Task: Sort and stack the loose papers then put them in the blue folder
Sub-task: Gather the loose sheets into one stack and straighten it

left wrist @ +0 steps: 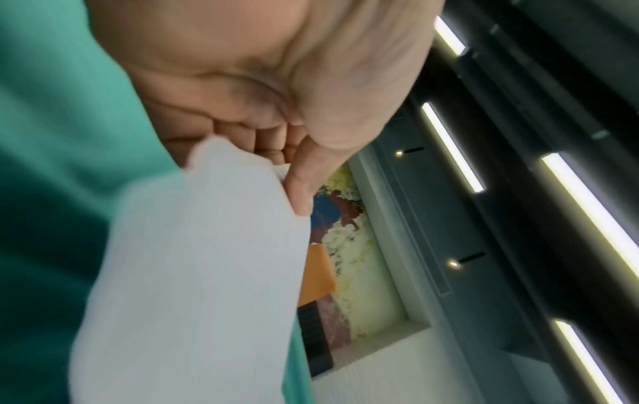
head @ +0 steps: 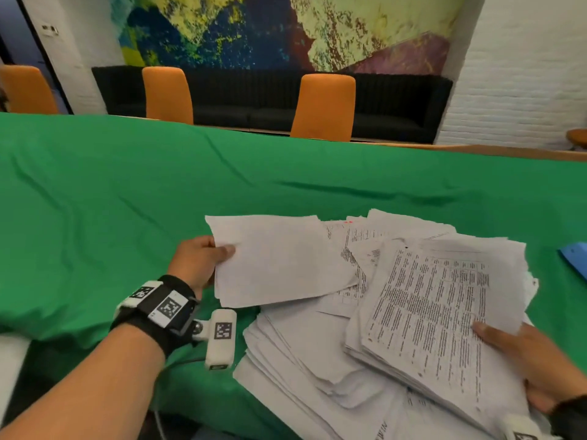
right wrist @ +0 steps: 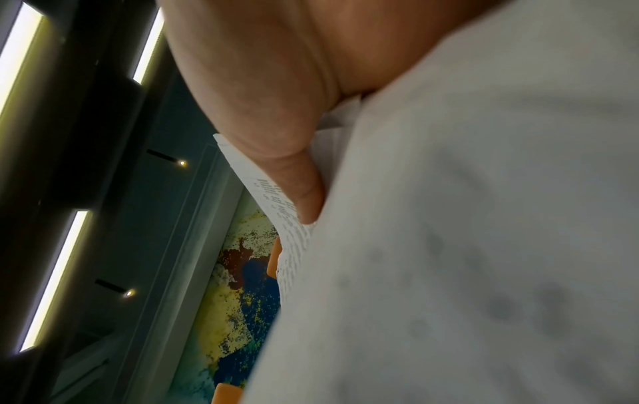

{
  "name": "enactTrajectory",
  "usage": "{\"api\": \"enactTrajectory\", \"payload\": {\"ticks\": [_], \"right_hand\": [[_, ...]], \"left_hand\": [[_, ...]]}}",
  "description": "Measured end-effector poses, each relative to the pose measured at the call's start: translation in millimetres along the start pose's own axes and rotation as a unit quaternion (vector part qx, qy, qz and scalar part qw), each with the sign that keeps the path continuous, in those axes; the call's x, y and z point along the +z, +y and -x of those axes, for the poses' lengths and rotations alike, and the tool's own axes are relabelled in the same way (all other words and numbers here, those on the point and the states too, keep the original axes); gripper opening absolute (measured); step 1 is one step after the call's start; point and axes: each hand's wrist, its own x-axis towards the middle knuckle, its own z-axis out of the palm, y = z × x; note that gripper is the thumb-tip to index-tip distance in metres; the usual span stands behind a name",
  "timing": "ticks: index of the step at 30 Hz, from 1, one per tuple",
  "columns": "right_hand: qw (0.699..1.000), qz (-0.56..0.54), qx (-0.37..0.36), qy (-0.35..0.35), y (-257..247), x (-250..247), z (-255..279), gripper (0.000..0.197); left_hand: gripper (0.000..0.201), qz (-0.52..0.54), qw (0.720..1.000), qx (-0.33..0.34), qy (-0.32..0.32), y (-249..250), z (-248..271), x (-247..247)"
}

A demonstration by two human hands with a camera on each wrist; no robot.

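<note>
My left hand (head: 203,258) pinches the left edge of a thin bundle of blank white sheets (head: 279,258), held a little above the green cloth; the left wrist view shows the thumb (left wrist: 304,188) pressed on that bundle (left wrist: 193,273). My right hand (head: 521,354) grips a thick stack of printed papers (head: 432,319) at its near right corner, thumb on top; the right wrist view shows the thumb (right wrist: 301,186) on the stack (right wrist: 449,246). More loose papers (head: 305,360) lie spread beneath both. A corner of the blue folder (head: 576,260) shows at the right edge.
A green cloth (head: 127,198) covers the table. Orange chairs (head: 324,106) stand along the far side, with a black sofa and a colourful mural behind them. The table's near edge runs at the lower left.
</note>
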Motion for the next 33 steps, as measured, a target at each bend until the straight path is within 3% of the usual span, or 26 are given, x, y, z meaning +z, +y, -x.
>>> {"api": "enactTrajectory", "payload": {"ticks": [2, 4, 6, 8, 10, 12, 14, 16, 18, 20, 24, 26, 29, 33], "right_hand": [[1.0, -0.001, -0.001, -0.002, 2.0, -1.4, -1.3, 0.025], [1.0, -0.001, -0.004, -0.004, 2.3, -1.7, -1.0, 0.023], [1.0, -0.002, -0.005, -0.005, 1.4, -1.0, 0.9, 0.023], [1.0, -0.003, -0.005, -0.007, 1.1, -1.1, 1.7, 0.024], [1.0, -0.006, -0.008, -0.008, 1.0, -0.7, 2.7, 0.026], [1.0, -0.006, -0.01, -0.005, 0.9, -0.4, 3.1, 0.025], [1.0, -0.017, -0.015, -0.005, 0.6, 0.5, 4.5, 0.025], [1.0, -0.022, -0.018, -0.009, -0.8, 2.1, 6.8, 0.032], [1.0, -0.016, -0.022, -0.011, -0.6, 2.3, 7.7, 0.04], [1.0, -0.018, -0.024, -0.01, -0.2, 2.1, 7.1, 0.031], [0.999, -0.018, -0.026, -0.014, 0.5, 0.5, 6.1, 0.026], [0.999, -0.02, -0.028, -0.017, 2.8, -1.3, 3.2, 0.03], [0.999, -0.033, -0.031, -0.016, 2.9, 0.1, 4.8, 0.03], [0.996, -0.074, -0.045, -0.021, -3.9, -3.5, 9.1, 0.026]], "left_hand": [[0.007, -0.051, 0.991, 0.122, -0.013, 29.1, 7.5, -1.8], [0.022, -0.134, 0.955, 0.26, -0.051, 57.8, 24.9, 1.7], [0.026, -0.238, 0.882, 0.395, -0.095, 75.4, 49.5, 13.0], [0.035, -0.355, 0.781, 0.498, -0.128, 75.7, 75.4, 29.3], [0.041, -0.46, 0.684, 0.539, -0.175, 55.8, 95.6, 44.5], [0.037, -0.535, 0.613, 0.541, -0.213, 18.8, 104.1, 50.9], [0.039, -0.593, 0.56, 0.53, -0.233, -12.3, 107.0, 49.3], [0.041, -0.619, 0.538, 0.516, -0.246, -30.8, 108.1, 43.1], [0.04, -0.621, 0.543, 0.511, -0.241, -39.0, 108.0, 33.1], [0.038, -0.608, 0.567, 0.509, -0.222, -40.5, 109.8, 21.5], [0.027, -0.551, 0.659, 0.497, -0.126, -33.3, 110.1, 1.5], [0.021, -0.526, 0.689, 0.493, -0.079, -27.8, 109.9, -7.1], [0.033, -0.485, 0.733, 0.473, -0.069, -29.6, 106.7, -20.9], [0.031, -0.357, 0.846, 0.39, -0.067, -37.3, 96.2, -39.7]]}}
